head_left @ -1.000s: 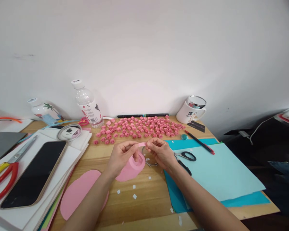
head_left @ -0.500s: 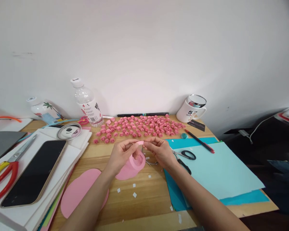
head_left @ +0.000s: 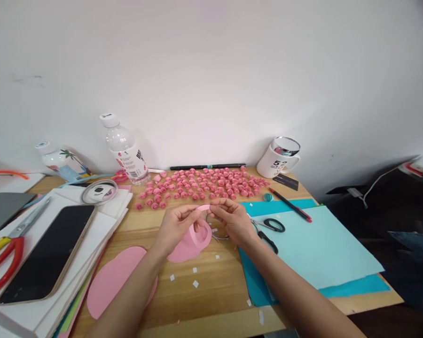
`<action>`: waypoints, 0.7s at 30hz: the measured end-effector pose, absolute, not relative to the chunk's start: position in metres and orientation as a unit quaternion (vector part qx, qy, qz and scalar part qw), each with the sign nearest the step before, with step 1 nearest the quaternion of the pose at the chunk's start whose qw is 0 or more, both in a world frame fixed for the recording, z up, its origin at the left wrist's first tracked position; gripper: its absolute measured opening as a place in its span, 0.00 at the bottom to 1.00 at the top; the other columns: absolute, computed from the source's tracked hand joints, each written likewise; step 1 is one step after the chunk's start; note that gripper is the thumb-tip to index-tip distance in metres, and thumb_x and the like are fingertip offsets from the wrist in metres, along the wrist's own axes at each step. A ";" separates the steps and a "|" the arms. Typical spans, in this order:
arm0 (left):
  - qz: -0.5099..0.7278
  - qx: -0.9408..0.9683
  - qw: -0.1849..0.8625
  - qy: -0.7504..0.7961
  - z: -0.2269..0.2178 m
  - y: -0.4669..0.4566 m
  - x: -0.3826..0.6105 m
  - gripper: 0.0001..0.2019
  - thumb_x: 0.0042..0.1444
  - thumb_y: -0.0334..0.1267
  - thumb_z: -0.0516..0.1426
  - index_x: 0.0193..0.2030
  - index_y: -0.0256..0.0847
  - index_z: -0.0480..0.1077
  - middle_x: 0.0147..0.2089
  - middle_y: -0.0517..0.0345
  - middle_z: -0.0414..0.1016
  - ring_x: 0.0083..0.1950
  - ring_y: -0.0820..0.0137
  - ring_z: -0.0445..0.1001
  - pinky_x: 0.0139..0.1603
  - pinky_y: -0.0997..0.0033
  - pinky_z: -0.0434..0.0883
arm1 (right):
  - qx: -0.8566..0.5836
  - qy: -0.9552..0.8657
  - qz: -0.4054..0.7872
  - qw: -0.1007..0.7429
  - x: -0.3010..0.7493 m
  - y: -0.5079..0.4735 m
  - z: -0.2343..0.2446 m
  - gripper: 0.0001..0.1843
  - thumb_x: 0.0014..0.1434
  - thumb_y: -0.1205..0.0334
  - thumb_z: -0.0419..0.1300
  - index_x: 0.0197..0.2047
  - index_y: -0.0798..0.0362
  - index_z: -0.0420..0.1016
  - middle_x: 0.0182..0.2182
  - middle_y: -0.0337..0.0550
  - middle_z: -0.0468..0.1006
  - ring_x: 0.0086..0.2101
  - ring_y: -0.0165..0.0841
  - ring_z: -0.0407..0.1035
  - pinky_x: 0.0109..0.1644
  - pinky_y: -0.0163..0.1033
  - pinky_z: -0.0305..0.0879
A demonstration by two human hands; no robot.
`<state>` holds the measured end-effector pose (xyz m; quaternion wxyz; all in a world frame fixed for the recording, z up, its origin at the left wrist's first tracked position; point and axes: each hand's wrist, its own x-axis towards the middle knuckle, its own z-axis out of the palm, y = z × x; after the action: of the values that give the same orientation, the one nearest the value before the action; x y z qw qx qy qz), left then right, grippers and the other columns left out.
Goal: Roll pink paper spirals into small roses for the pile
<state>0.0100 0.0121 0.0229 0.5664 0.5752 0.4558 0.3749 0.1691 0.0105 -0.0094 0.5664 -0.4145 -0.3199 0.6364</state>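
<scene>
Between my two hands runs a pink paper strip (head_left: 203, 208), arched a little above the table. My left hand (head_left: 179, 225) pinches it on one side, thumb against fingers. At the strip's other end my right hand (head_left: 231, 218) grips it with thumb and fingertips. From the hands a looser spiral of the same pink paper (head_left: 201, 240) hangs down, its lower part close to the tabletop. Many small rolled pink paper roses (head_left: 197, 183) stand in a wide patch behind the hands. Under my left forearm lies a pink paper sheet (head_left: 116, 279) with a wavy edge.
Black-handled scissors (head_left: 273, 225) rest on pale blue paper (head_left: 324, 249) at right, with a pen (head_left: 291, 205) beyond. A mug (head_left: 278, 157) and a bottle (head_left: 125, 150) stand by the wall. At left, a phone (head_left: 49, 256) and red-yellow scissors (head_left: 14, 253) lie on stacked papers.
Both hands keep their hold on the pink strip, with only slight finger movement. The whole view has shifted a little, so everything sits slightly further left.
</scene>
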 end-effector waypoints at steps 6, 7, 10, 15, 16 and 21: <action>0.364 0.591 0.562 0.449 0.022 0.012 0.010 0.12 0.53 0.42 0.56 0.34 0.35 0.76 0.23 0.57 0.73 0.24 0.74 0.68 0.29 0.75 0.66 | -0.410 -0.338 0.636 0.560 0.171 0.011 -0.013 0.10 0.41 0.62 0.70 0.29 0.53 0.76 0.23 0.38 0.78 0.24 0.25 0.69 0.31 0.31 0.65; 0.362 0.593 0.562 0.449 0.022 0.012 0.010 0.13 0.53 0.42 0.56 0.35 0.35 0.76 0.23 0.57 0.74 0.24 0.74 0.68 0.29 0.75 0.66 | -0.410 -0.341 0.634 0.560 0.171 0.011 -0.014 0.10 0.40 0.62 0.70 0.28 0.53 0.76 0.23 0.38 0.78 0.23 0.25 0.69 0.30 0.31 0.65; 0.357 0.594 0.565 0.448 0.024 0.011 0.011 0.14 0.53 0.44 0.56 0.40 0.36 0.75 0.23 0.58 0.74 0.24 0.74 0.68 0.29 0.75 0.66 | -0.413 -0.346 0.627 0.563 0.171 0.011 -0.015 0.10 0.40 0.62 0.70 0.27 0.53 0.76 0.21 0.36 0.76 0.21 0.24 0.67 0.28 0.31 0.64; 0.364 0.591 0.565 0.446 0.024 0.011 0.011 0.13 0.53 0.43 0.56 0.37 0.37 0.76 0.23 0.58 0.74 0.24 0.75 0.67 0.30 0.75 0.66 | -0.425 -0.355 0.621 0.555 0.170 0.010 -0.013 0.08 0.41 0.60 0.69 0.25 0.53 0.77 0.20 0.37 0.76 0.23 0.25 0.68 0.31 0.32 0.65; 0.369 0.587 0.564 0.449 0.024 0.011 0.011 0.13 0.53 0.43 0.56 0.38 0.37 0.76 0.23 0.58 0.74 0.24 0.75 0.67 0.30 0.75 0.66 | -0.426 -0.354 0.624 0.551 0.170 0.010 -0.012 0.08 0.41 0.60 0.69 0.26 0.53 0.78 0.21 0.38 0.77 0.24 0.26 0.69 0.32 0.33 0.65; 0.384 0.568 0.562 0.464 0.021 0.014 0.008 0.13 0.52 0.41 0.56 0.40 0.36 0.76 0.23 0.58 0.73 0.24 0.74 0.67 0.28 0.76 0.65 | -0.415 -0.351 0.644 0.539 0.170 0.010 -0.009 0.09 0.42 0.61 0.68 0.30 0.54 0.79 0.24 0.40 0.79 0.28 0.29 0.72 0.39 0.35 0.67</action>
<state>0.0083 0.0139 0.0213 0.5617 0.5677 0.4635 0.3838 0.1704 0.0101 -0.0094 0.5386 -0.4154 -0.3505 0.6438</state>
